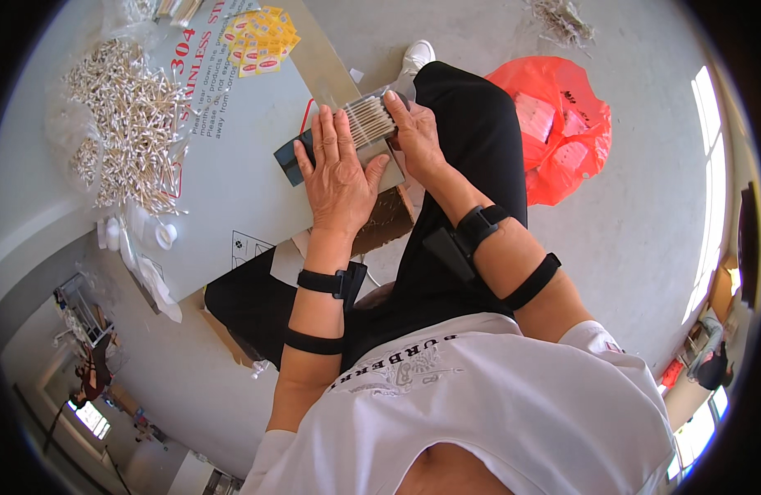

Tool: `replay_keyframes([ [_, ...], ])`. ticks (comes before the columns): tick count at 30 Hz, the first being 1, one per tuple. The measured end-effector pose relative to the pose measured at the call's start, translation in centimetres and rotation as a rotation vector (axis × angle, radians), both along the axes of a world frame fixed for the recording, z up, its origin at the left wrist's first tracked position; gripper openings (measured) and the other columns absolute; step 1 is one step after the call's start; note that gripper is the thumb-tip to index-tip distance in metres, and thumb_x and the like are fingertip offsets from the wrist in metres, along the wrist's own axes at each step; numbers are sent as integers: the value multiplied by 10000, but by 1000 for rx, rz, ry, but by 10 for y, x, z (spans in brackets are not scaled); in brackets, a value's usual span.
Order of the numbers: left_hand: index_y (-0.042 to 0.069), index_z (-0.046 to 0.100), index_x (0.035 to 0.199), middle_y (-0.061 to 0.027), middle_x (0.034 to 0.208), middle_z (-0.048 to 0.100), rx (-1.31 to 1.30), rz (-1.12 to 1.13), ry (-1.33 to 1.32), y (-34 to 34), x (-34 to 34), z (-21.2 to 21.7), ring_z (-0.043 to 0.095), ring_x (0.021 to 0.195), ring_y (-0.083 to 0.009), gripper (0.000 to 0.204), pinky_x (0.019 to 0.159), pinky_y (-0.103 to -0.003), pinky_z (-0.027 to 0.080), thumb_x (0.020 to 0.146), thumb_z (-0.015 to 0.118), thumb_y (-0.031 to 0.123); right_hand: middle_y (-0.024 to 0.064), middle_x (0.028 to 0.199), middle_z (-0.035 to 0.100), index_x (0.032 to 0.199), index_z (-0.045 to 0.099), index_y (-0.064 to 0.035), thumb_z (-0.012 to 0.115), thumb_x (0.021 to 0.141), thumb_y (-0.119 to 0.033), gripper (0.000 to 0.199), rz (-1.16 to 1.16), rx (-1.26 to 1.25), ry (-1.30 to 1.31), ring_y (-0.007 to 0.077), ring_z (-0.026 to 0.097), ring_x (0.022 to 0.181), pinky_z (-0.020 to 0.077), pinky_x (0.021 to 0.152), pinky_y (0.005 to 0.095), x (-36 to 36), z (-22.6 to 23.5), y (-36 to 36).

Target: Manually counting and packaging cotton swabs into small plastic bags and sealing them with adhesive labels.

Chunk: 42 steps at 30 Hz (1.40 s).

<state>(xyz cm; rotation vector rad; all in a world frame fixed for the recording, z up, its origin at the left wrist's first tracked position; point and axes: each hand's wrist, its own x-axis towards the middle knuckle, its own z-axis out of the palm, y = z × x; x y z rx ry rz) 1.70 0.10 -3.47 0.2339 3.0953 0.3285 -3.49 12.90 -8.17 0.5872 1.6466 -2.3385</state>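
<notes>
A flat row of cotton swabs (369, 120) lies side by side between my hands, above the table's right edge. My left hand (341, 173) rests palm down with its fingers stretched out, across the left part of the row and a dark green flat piece (289, 162). My right hand (417, 142) grips the right end of the row, thumb on top. Its other fingers are hidden beneath. Whether a clear case encloses the swabs I cannot tell. A big heap of loose cotton swabs (137, 124) spreads over the left of the table.
The grey printed table (224, 177) also bears yellow packets (263, 40) and small white rolls (165, 237). An open cardboard box (386, 221) stands below my hands. A red plastic bag (563, 124) sits on the floor at right. Other people appear far off on both sides.
</notes>
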Motion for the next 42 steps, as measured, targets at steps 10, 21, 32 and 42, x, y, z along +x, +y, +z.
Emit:
replay_keyframes([
  [10, -1, 175, 1497, -216, 1558, 179, 38, 49, 50, 6, 2, -5, 170, 1451, -356, 839, 1125, -604, 131, 917, 533, 488, -15, 637, 571, 760, 675, -38, 665, 908, -313, 312, -25, -234, -164, 69, 483, 544, 379, 489, 255, -4, 5, 2],
  [21, -5, 170, 1496, -214, 1561, 173, 40, 41, 28, 7, 2, -5, 161, 1453, -356, 840, 1130, -598, 118, 919, 534, 484, -27, 628, 544, 710, 650, -5, 676, 902, -332, 380, -55, -118, -111, 63, 418, 545, 343, 476, 287, -6, -7, 1],
  [32, 1, 167, 1499, -212, 1564, 167, 38, 49, 25, 7, 1, -5, 147, 1459, -348, 839, 1136, -590, 108, 921, 527, 492, 9, 688, 549, 800, 607, -49, 641, 926, -326, 306, -37, -88, -98, 79, 442, 535, 323, 461, 228, -5, -12, 1],
  [42, 5, 166, 1501, -210, 1567, 160, 61, 56, 19, 10, -1, -3, 135, 1465, -336, 822, 1143, -578, 105, 927, 528, 469, -9, 608, 516, 677, 556, -83, 714, 874, -280, 320, -16, -328, -154, 64, 411, 493, 302, 444, 207, 14, 5, 14],
])
